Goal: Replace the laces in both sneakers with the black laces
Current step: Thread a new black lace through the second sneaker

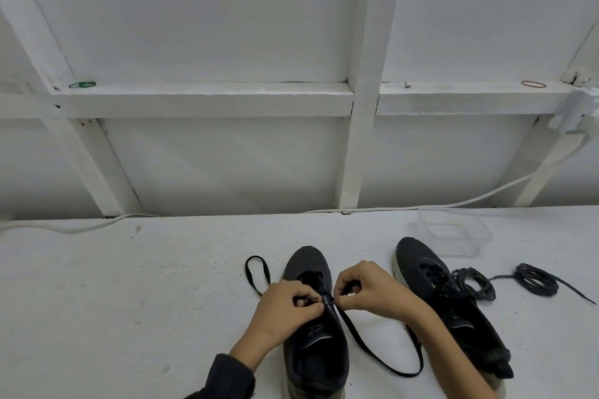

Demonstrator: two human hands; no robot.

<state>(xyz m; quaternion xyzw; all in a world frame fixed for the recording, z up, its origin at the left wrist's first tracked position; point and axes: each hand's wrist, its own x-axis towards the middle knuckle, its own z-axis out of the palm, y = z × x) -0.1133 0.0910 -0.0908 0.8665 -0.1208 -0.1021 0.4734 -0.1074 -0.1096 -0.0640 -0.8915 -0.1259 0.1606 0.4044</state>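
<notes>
Two dark sneakers stand on the white table, toes pointing away from me. Over the left sneaker, my left hand and my right hand both pinch its flat black lace at the eyelets. One end of the lace loops out to the left; the other trails in a long loop to the right. The right sneaker holds dark round laces, which spill beside it in a tangle. Another coiled dark lace lies further right.
A clear plastic container sits behind the right sneaker. White cables run along the table's back edge under a white framed wall. A green rubber band and a red one lie on the wall's ledge.
</notes>
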